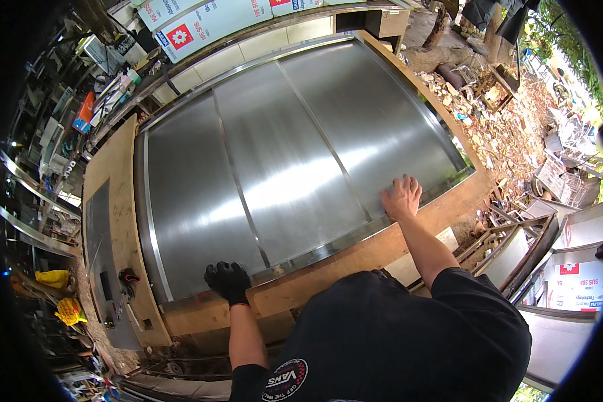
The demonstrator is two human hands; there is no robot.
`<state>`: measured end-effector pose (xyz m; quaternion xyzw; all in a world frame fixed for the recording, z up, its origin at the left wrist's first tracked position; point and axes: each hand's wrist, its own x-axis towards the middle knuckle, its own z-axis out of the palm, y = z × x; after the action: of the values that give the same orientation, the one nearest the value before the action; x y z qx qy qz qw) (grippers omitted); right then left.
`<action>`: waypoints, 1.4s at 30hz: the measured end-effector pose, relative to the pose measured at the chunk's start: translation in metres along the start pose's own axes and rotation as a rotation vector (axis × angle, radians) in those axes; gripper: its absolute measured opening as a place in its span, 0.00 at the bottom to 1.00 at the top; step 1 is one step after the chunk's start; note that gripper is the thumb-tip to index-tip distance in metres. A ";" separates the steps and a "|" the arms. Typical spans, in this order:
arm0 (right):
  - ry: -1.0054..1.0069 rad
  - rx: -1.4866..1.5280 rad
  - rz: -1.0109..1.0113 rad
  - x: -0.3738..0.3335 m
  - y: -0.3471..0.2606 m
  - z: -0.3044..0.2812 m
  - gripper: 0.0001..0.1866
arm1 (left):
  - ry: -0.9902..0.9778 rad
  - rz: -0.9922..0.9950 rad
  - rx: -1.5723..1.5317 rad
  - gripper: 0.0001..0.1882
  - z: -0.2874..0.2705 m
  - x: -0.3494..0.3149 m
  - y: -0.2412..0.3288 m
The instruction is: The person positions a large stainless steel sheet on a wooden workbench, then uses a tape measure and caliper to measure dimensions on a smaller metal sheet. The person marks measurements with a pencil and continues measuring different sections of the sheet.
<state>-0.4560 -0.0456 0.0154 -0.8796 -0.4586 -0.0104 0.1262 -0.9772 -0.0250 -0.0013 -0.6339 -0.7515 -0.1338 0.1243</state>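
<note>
A large brushed stainless steel panel (pixel 281 174), split into three sections by narrow strips, lies flat before me inside a shiny metal frame. My left hand (pixel 228 283), in a black glove, rests on its near edge toward the left corner, with the fingers laid over the sheet. Bare, my right hand (pixel 403 198) leans on the near edge at the right, its fingers stretched over the metal. Neither hand shows anything picked up. The underside of the frame is hidden.
Wooden board (pixel 362 251) borders the panel. A red-and-black tool (pixel 128 276) lies on the left board. Film-covered metal sheets (pixel 214 27) stand at the back. Dry leaves and scrap (pixel 516 120) cover ground at right; metal racks (pixel 516 248) stand near right.
</note>
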 end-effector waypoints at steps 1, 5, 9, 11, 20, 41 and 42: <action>0.067 0.041 -0.005 0.001 0.001 0.004 0.28 | 0.006 0.008 0.002 0.17 0.001 0.002 -0.001; 0.103 0.107 -0.009 -0.001 0.004 0.007 0.28 | -0.008 -0.021 0.007 0.17 0.003 0.001 -0.002; -0.055 -0.024 -0.011 0.001 -0.001 -0.002 0.30 | 0.016 -0.040 -0.033 0.16 -0.004 -0.002 0.008; 0.001 0.027 -0.009 0.000 -0.003 -0.005 0.27 | 0.020 -0.060 -0.045 0.17 -0.005 0.000 0.008; -0.111 -0.021 0.013 0.002 -0.007 -0.012 0.25 | 0.151 -0.092 -0.070 0.17 0.017 -0.006 0.000; -0.037 -0.001 0.000 0.000 -0.002 -0.004 0.26 | -0.080 -0.070 -0.069 0.14 0.005 0.000 -0.002; -0.015 0.019 0.008 0.000 0.001 -0.004 0.26 | -0.016 -0.039 -0.040 0.14 0.012 0.001 0.001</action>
<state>-0.4548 -0.0472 0.0189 -0.8802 -0.4561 0.0010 0.1310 -0.9767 -0.0197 -0.0117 -0.6227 -0.7618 -0.1459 0.1029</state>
